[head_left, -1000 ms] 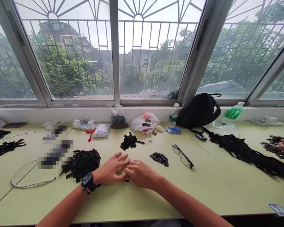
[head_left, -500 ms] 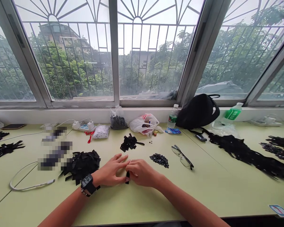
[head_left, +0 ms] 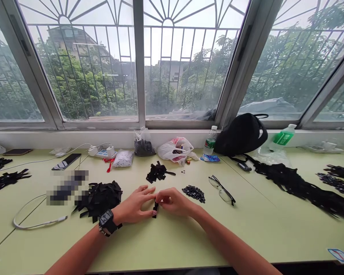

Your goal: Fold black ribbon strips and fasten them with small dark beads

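I watch through one head camera, close above the person's hands (head_left: pixel 173 202), facing forward and down across the desk (head_left: pixel 166 244) toward the window (head_left: pixel 186 65).

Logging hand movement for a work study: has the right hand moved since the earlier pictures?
Yes: the right hand has moved forward, toward the window, and now sits nearer the pile of small black pieces, which stayed put.

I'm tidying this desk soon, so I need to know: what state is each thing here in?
Right hand: pinching a black strip.
Left hand: open, fingers beside the strip.
Glasses: unfolded, lying on the desk.
Water bottle: upright, capped.
Power strip: adapters plugged in.
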Tool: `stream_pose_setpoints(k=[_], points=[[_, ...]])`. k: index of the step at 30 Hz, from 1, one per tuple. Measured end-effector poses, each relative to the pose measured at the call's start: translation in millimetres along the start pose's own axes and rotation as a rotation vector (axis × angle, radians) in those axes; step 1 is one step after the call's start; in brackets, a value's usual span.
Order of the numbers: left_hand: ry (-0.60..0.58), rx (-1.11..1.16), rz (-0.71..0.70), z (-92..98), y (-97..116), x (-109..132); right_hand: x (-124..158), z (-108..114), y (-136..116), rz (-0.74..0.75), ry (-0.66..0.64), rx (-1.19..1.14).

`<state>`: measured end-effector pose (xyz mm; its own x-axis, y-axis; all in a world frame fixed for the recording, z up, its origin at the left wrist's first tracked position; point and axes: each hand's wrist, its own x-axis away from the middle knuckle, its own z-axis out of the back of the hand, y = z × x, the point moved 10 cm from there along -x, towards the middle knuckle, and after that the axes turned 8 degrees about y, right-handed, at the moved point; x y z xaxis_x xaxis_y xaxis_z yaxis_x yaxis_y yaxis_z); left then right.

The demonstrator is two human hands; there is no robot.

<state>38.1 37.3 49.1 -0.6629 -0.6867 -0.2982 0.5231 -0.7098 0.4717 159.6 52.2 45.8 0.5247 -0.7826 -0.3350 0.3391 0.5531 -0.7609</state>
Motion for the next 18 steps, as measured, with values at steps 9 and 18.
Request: stream_pose_setpoints(k=[9, 18], points=[[0.211, 0.122, -0.008, 18.7, 4, -6, -1, -4, 3, -0.029, 0.012, -0.01], [0.395, 0.082, 0.042, 42.3, 8, -6, -3, 3, 13, -0.083, 0.071, -0.082]])
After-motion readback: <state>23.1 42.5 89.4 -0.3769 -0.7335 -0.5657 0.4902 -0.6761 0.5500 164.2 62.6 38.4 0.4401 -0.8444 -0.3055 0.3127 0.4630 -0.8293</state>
